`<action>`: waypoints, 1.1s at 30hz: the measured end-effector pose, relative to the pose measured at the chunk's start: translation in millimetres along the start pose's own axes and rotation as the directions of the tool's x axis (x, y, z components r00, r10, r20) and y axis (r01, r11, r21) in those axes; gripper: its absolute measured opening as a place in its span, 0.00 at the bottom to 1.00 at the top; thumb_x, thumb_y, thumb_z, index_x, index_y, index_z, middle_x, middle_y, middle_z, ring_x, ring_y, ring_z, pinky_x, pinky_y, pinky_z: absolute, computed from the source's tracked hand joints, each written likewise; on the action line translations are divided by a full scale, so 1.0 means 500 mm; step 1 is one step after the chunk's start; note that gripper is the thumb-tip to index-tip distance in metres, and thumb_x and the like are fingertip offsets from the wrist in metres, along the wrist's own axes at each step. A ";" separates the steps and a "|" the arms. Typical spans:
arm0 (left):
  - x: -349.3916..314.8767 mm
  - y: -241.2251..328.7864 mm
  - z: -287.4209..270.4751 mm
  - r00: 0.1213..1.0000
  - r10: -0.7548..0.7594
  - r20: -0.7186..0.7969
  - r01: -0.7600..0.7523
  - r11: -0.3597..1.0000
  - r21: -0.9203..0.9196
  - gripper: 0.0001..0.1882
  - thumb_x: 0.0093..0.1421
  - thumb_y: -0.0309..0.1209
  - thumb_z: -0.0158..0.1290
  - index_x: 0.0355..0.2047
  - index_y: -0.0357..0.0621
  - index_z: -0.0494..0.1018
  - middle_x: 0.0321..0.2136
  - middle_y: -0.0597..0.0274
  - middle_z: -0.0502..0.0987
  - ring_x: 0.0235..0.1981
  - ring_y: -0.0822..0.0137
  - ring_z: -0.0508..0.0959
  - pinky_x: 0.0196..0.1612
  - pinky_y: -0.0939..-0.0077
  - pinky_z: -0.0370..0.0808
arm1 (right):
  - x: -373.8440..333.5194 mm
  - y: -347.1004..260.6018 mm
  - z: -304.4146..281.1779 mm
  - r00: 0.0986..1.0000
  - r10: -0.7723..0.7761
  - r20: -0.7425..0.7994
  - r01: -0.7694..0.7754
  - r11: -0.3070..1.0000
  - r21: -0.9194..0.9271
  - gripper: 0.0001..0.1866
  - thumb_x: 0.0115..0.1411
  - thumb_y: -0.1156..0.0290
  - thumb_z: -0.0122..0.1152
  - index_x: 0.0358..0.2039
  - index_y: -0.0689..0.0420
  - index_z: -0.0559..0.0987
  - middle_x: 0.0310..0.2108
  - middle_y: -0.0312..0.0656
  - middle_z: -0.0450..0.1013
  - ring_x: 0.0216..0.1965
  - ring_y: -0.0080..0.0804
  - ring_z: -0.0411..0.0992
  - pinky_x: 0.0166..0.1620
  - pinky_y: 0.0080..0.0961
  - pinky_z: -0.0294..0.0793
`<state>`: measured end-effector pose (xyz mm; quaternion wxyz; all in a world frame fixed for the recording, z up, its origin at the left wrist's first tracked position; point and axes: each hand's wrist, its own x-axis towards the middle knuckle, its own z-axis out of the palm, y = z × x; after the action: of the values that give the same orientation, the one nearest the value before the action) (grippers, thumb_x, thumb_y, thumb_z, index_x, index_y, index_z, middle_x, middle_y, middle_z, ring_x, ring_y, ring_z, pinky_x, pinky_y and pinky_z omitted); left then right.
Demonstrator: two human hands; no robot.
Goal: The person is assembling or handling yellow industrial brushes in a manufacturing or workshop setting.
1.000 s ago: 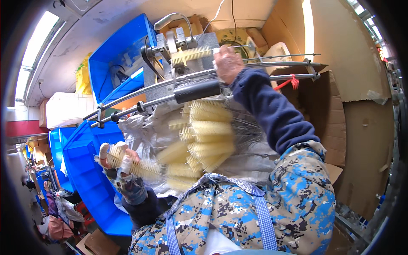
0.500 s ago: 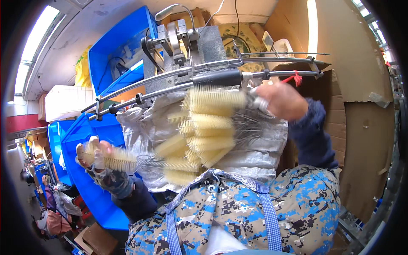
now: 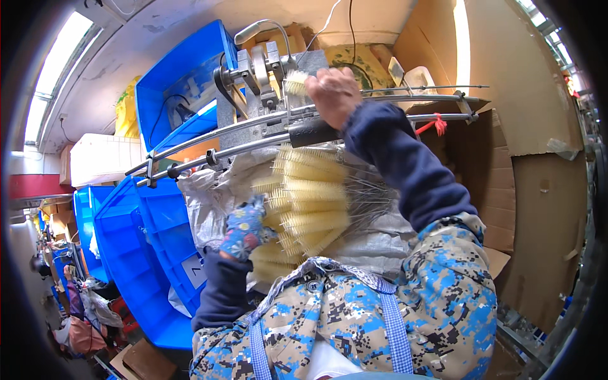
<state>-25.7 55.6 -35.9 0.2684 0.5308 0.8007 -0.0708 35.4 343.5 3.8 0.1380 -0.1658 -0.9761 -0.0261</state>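
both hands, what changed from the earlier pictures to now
The left hand moved right, from over the blue crates to the brush pile; its earlier brush no longer shows. Since half a second ago, the right hand rose leftward to the machine, holding a pale brush. Crates and machine stayed.

A fisheye looks down from the wearer's head, close over camouflage clothing (image 3: 354, 310), facing brushes (image 3: 313, 196) and a machine (image 3: 258, 66).

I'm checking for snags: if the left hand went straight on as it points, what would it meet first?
Most likely the pale yellow bristle brushes just ahead of the left hand, though blur and unclear depth mean it might pass above them.
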 end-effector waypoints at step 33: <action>-0.125 -0.027 -0.130 0.358 -0.372 -0.856 -0.849 0.251 -0.464 0.32 0.53 0.28 0.52 0.56 0.52 0.51 0.36 0.45 0.71 0.15 0.66 0.71 0.15 0.78 0.68 | 0.062 0.024 0.094 0.984 0.152 0.096 -0.157 0.986 0.053 0.11 0.50 0.74 0.46 0.32 0.51 0.76 0.38 0.42 0.69 0.45 0.36 0.64 0.48 0.41 0.57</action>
<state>-42.6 24.9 48.2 0.0550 0.3570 0.5460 0.7559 -0.9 369.3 -32.7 0.0996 -0.2379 -0.9659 0.0220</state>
